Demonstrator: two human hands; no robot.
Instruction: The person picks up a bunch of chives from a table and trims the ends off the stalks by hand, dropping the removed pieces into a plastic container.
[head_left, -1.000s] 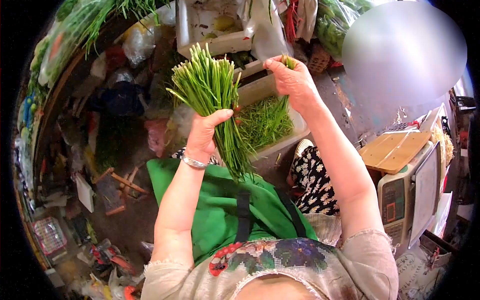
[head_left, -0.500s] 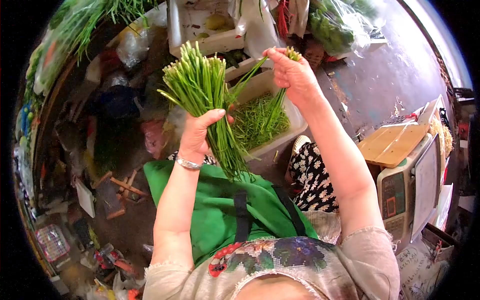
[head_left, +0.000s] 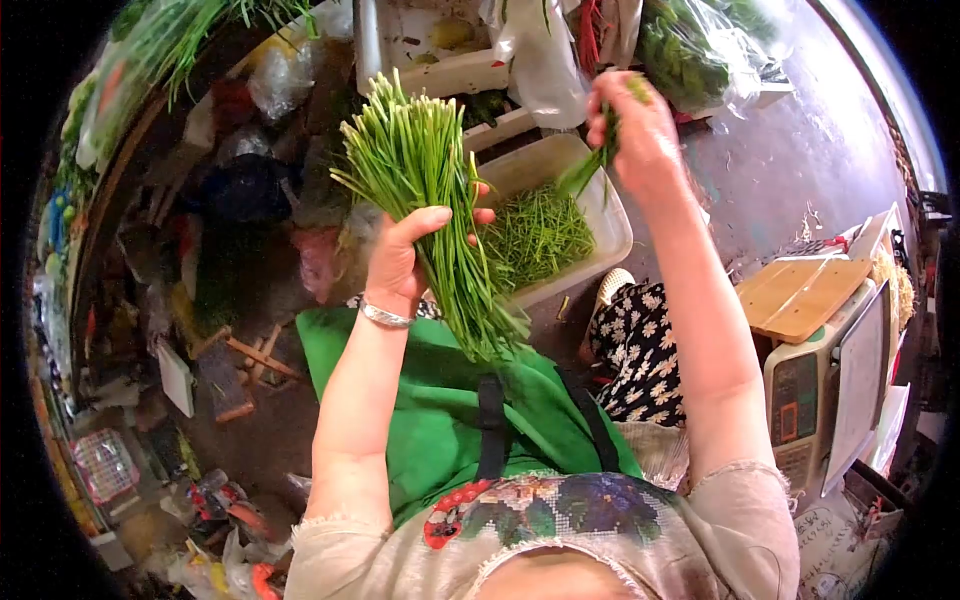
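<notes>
No word, brand or number can be read with certainty. Dark handwritten strokes run across a pale surface (head_left: pixel 825 550) at the lower right edge, in several rows; they seem to be characters, perhaps with digits among them, but are too small and distorted here to make out. On the weighing scale (head_left: pixel 815 350) just above, the dark panel (head_left: pixel 795 390) and the keypad (head_left: pixel 795 465) below it bear small markings, also illegible.
</notes>
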